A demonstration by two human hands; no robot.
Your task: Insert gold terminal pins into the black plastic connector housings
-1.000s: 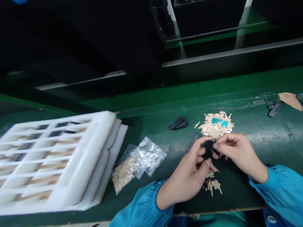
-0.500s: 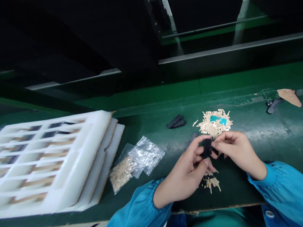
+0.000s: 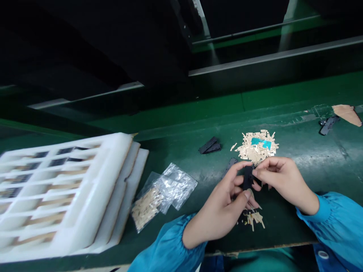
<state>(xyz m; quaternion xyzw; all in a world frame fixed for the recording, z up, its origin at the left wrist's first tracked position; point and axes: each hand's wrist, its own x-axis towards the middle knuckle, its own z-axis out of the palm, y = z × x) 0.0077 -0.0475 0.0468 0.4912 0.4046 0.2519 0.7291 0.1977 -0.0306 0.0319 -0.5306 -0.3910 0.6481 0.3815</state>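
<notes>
My left hand [image 3: 224, 204] grips a small flat black plastic part [image 3: 248, 177] between thumb and fingers, held a little above the bench. At the part's right edge, the thumb and forefinger of my right hand [image 3: 279, 175] are pinched together; whatever lies between those fingertips is hidden. Just beyond the hands lies a heap of small cream-coloured flat pieces [image 3: 255, 153] with bits of blue film [image 3: 266, 144] on top. A smaller pile of similar cream pieces [image 3: 254, 219] sits below my hands. Another black part [image 3: 230, 165] is partly covered by my left hand.
White foam trays [image 3: 113, 170] are stacked at left, with parts in the top slots. Clear plastic bags [image 3: 177, 185], one with cream pieces, lie beside them. Black parts [image 3: 210, 145] rest behind; more black parts [image 3: 328, 125] and a brown scrap [image 3: 347, 115] are at far right.
Both hands keep nearly the same place and grip. The black part has turned very slightly in my left fingers, and the view has shifted a little.
</notes>
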